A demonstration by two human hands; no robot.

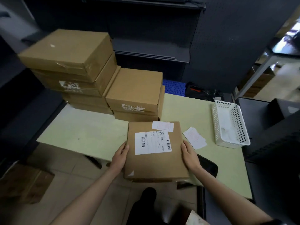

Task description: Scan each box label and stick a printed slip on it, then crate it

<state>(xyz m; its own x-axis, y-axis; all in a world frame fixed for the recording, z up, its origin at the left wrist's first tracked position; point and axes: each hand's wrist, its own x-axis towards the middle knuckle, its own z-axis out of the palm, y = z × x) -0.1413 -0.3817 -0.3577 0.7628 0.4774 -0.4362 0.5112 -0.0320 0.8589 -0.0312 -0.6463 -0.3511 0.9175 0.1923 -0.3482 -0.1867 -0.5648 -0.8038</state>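
Pale table [90, 130], labelled box [154, 161] between left hand [120, 157] and right hand [190, 157], fingers curled round its side edges.

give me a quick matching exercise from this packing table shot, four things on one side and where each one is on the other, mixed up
Things:
1. white basket
2. shipping label
3. stacked boxes
4. loose slips

Places:
A. flat on the table between the held box and the basket
B. stuck on top of the box that the left hand and right hand hold by its sides
C. piled at the table's far left
D. at the table's right edge

Pairs: 1-D, 2-B, 3-C, 4-A
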